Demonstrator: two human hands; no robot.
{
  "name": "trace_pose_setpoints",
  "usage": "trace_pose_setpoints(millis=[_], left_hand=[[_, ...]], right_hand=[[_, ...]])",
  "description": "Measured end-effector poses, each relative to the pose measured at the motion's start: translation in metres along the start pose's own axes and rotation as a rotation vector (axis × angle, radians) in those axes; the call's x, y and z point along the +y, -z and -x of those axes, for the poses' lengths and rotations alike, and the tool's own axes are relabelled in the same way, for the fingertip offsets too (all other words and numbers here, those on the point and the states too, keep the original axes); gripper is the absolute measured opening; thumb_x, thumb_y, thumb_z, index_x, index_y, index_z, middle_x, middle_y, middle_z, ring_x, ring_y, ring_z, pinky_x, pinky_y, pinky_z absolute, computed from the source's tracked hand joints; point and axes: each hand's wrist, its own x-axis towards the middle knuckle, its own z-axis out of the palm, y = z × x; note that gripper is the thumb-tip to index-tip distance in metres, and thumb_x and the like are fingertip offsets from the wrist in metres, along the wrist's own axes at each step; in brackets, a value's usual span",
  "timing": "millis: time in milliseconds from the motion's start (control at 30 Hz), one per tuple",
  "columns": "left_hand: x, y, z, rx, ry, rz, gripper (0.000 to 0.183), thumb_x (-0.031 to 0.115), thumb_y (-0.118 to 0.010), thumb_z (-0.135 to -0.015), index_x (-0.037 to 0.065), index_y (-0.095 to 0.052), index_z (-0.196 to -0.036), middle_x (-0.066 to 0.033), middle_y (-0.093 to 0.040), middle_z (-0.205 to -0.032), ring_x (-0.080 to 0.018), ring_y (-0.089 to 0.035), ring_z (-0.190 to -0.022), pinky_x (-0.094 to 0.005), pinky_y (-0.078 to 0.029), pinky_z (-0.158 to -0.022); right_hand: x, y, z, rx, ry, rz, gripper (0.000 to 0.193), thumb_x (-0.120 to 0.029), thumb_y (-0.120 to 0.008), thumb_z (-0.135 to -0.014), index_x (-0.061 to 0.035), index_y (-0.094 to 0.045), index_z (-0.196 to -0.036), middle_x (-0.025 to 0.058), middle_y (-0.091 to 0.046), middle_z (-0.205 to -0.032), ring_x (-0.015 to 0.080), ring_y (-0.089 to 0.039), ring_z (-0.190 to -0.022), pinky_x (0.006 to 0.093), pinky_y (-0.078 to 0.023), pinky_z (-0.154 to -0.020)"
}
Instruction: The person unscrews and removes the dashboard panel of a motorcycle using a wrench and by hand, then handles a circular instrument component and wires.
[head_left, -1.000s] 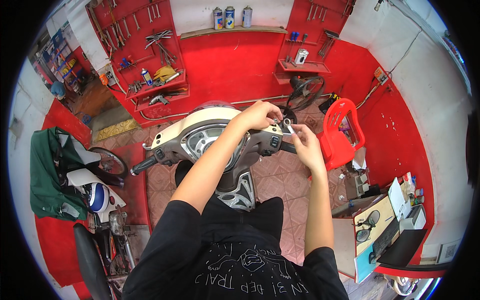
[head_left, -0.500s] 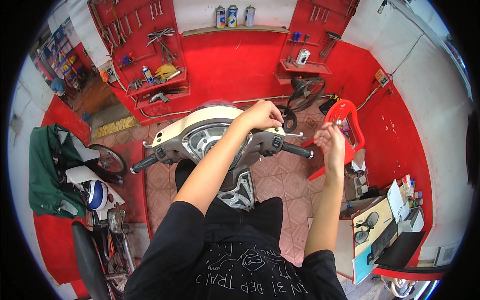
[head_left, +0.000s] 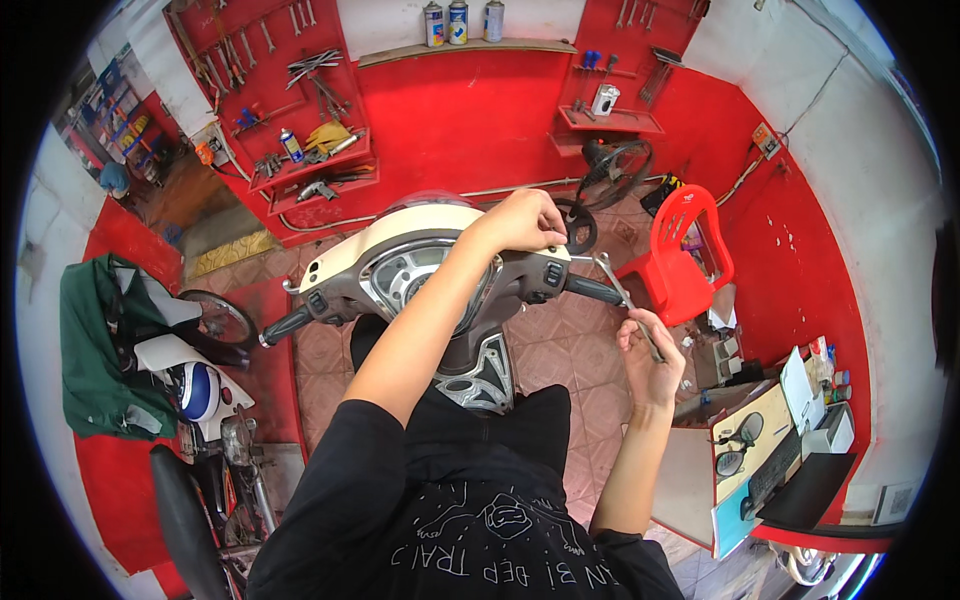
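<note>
Wrench (head_left: pixel 618 284), right of centre in the frame, slants up from my right hand (head_left: pixel 652 352); fingers pinch its lower end, apparently leaving the upper end free; my left hand (head_left: pixel 530 222) bunches over the scooter's cream cowl (head_left: pixel 395 230), pinching what, I cannot tell; white lettering (head_left: pixel 468 570) marks my black shirt (head_left: pixel 370 530).

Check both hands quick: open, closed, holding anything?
Left hand: curled at the handlebar cover; whether holding anything, can't tell.
Right hand: holding a wrench.

Cans (head_left: pixel 458 22) on shelf (head_left: pixel 465 46), scooter (head_left: pixel 470 350) left of chair (head_left: pixel 672 268)
</note>
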Motion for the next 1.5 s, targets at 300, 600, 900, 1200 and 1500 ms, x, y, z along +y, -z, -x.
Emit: trace_pose_setpoints(millis=[300, 600, 900, 1200, 1500], left_hand=[[0.003, 0.001, 0.0, 0.029, 0.002, 0.103, 0.024, 0.001, -0.076, -0.08, 0.001, -0.074, -0.105, -0.0153, -0.076, -0.091, -0.0238, -0.075, -0.086, -0.0356, -0.058, -0.08], [0.018, 0.006, 0.003, 0.015, 0.089, 0.02, 0.023, -0.001, -0.07, -0.085, 0.002, -0.075, -0.107, -0.0182, -0.076, -0.097, -0.028, -0.075, -0.092, -0.0375, -0.058, -0.084], [0.017, 0.006, 0.002, -0.042, 0.034, 0.028, 0.028, -0.008, -0.066, -0.084, 0.002, -0.075, -0.108, -0.0173, -0.076, -0.101, -0.0278, -0.074, -0.095, -0.0368, -0.057, -0.086], [0.015, 0.005, 0.002, -0.057, -0.006, 0.013, 0.023, -0.004, -0.068, -0.084, 0.002, -0.076, -0.106, -0.0172, -0.076, -0.101, -0.0285, -0.075, -0.092, -0.0366, -0.058, -0.084], [0.015, -0.003, 0.001, 0.095, 0.043, -0.12, 0.031, 0.025, -0.088, -0.073, 0.0, -0.077, -0.088, -0.0168, -0.074, -0.08, -0.0284, -0.074, -0.076, -0.036, -0.058, -0.071]], right_hand=[[0.025, -0.008, 0.001, 0.07, -0.06, 0.392, 0.043, -0.002, -0.043, -0.106, -0.0184, -0.03, -0.144, 0.003, -0.051, -0.085, 0.0103, -0.048, -0.067, 0.0231, -0.042, -0.063], [0.025, -0.009, 0.004, 0.107, -0.109, 0.316, 0.052, -0.003, -0.042, -0.106, -0.0181, -0.027, -0.153, -0.0003, -0.048, -0.083, 0.0053, -0.037, -0.059, 0.0201, -0.032, -0.053], [0.034, -0.01, 0.005, 0.13, -0.112, 0.299, 0.055, -0.005, -0.046, -0.103, -0.011, -0.029, -0.155, -0.0007, -0.046, -0.08, 0.0059, -0.034, -0.058, 0.0213, -0.031, -0.053], [0.043, -0.016, -0.016, 0.166, -0.147, 0.306, 0.04, -0.014, -0.054, -0.105, -0.0081, -0.046, -0.144, -0.0096, -0.038, -0.069, -0.0002, -0.03, -0.051, 0.0184, -0.022, -0.045], [0.047, -0.017, -0.02, 0.134, -0.101, 0.345, 0.036, -0.011, -0.058, -0.103, -0.0069, -0.051, -0.138, -0.0103, -0.042, -0.068, -0.0013, -0.032, -0.051, 0.0186, -0.023, -0.044]])
